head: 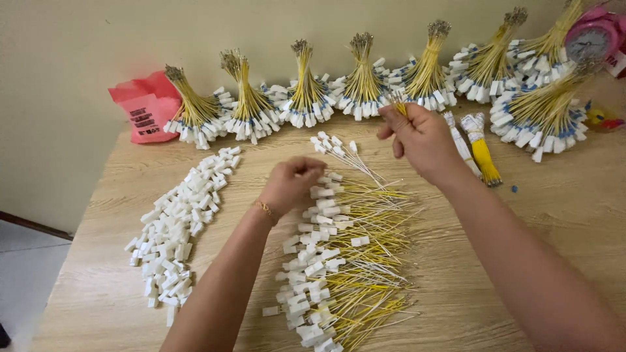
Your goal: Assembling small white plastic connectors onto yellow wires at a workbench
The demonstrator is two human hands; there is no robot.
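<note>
Left hand [291, 183]: curled into a loose fist, fingertips pinched on the white plug ends at the top of the loose wire pile.
Right hand [417, 133]: raised above the bench, thumb and fingers pinched tight on a small tuft of yellow wire ends [399, 106].
Loose wire pile [345, 261]: thin yellow leads, each ending in a white plastic plug, lying in one long heap in the middle of the bench between the arms; far too many to count.
White connectors [179, 228]: small blocky plastic pieces in one curved heap at the left, well apart from the wires.
Bundles [306, 91]: nine tied fans of yellow wire along the wall, bare metal tips up, white plugs splayed below.
Tie rolls [481, 146]: two, one yellow and one white, just right of the right hand.
Bench [554, 202]: pale wood grain, smooth.
Bag [147, 107]: one, red plastic, crumpled, far left.
Clock [590, 39]: one, pink, round, far right corner.
</note>
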